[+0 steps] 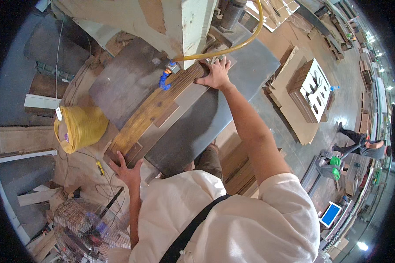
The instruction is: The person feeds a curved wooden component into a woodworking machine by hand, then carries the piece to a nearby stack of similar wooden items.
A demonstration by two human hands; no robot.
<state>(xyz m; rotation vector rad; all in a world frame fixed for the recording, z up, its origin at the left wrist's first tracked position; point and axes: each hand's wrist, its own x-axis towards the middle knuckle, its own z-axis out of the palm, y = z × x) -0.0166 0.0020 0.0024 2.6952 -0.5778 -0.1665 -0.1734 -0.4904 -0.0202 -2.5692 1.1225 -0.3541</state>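
The long wooden board (pixel 158 105) lies flat on the grey machine table (pixel 193 127), its far end by the machine column (pixel 180 22) and blue nozzle (pixel 164 80). The left hand (pixel 126 171) presses its near end, the right hand (pixel 215 73) lies spread on the far end, neither curled around it. It looks mid-feed, calling for steady, even pressure from both hands.

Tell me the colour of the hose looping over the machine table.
The hose is yellow, seen best in the head view, above the right hand.
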